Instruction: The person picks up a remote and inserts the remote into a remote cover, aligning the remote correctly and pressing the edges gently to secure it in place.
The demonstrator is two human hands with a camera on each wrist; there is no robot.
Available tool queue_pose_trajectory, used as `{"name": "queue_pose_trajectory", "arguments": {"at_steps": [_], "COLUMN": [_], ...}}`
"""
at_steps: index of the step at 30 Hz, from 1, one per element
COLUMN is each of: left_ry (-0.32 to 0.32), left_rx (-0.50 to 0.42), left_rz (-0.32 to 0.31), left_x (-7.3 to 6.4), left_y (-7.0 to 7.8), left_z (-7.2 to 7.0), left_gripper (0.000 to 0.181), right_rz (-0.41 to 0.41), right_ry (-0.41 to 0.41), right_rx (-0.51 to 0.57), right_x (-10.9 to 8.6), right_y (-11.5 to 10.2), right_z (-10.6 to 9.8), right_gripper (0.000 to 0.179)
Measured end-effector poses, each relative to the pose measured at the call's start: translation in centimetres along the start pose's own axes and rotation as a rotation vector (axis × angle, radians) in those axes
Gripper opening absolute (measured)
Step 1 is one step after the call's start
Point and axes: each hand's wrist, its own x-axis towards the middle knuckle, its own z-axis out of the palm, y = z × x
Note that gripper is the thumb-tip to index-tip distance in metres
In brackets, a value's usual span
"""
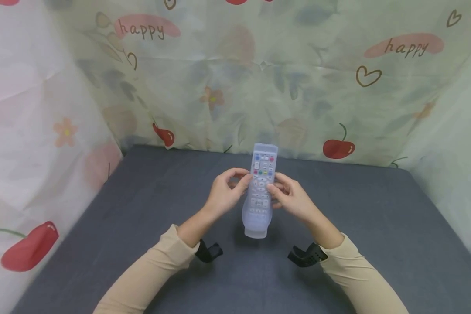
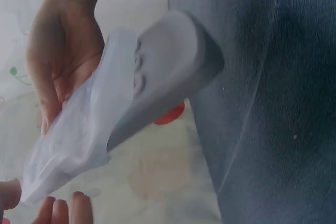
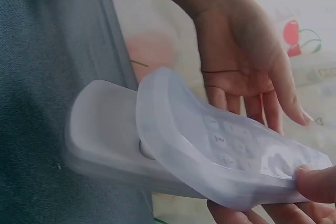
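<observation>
"Where's the remote [image 3: 105,129]?"
"Between the two hands, above the dark tabletop [image 1: 377,240], its long axis pointing away from the person."
"Which hand's nearer?"
"Neither, plainly. The left hand [image 1: 226,192] pinches the translucent cover [image 3: 184,135] at the remote's left edge; the right hand [image 1: 294,198] grips it at the right."
"Inside the cover?"
"The remote, except its bare near end, poking out towards the person."

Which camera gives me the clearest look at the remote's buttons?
The head view: the remote faces it, showing many buttons, coloured ones included. The left wrist view catches only a few, side-on, beside the cover's edge; the right wrist view shows some through the cover, at a slant.
</observation>
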Motion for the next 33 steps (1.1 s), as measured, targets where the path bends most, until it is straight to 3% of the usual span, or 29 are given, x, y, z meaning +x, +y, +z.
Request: {"name": "queue_pose_trajectory", "arguments": {"at_steps": [2,8,10,16,20,28,33], "left_ry": [0.032,0.043,0.052,0.110,0.119,0.046,0.009], "left_rx": [0.035,0.369,0.419,0.457,0.481,0.539,0.517], "left_rz": [0.025,0.205,0.258,0.360,0.389,0.387,0.367], "left_x": [0.2,0.1,0.0,0.0,0.0,0.1,0.0], "left_y": [-0.1,-0.4,-0.5,-0.8,-0.9,-0.2,0.1], "left_z": [-0.1,0.1,0.2,0.5,0.5,0.4,0.5], "left_gripper": [0.024,0.020,0.018,0.021,0.021,0.019,0.018], "right_rz": [0.013,0.008,0.006,0.016,0.026,0.058,0.066], "right_ry": [-0.002,-0.019,-0.019,0.004,0.052,0.142,0.172], "right_rx": [-0.001,-0.007,-0.014,-0.014,0.008,0.073,0.136], "right_x": [0.0,0.0,-0.1,-0.5,-0.8,-0.9,-0.8], "right_y": [0.0,-0.1,-0.1,-0.4,-0.8,-1.0,-0.9], "right_z": [0.0,0.4,0.5,0.9,1.5,2.2,2.4], "right_gripper": [0.049,0.048,0.049,0.047,0.042,0.034,0.034]}}
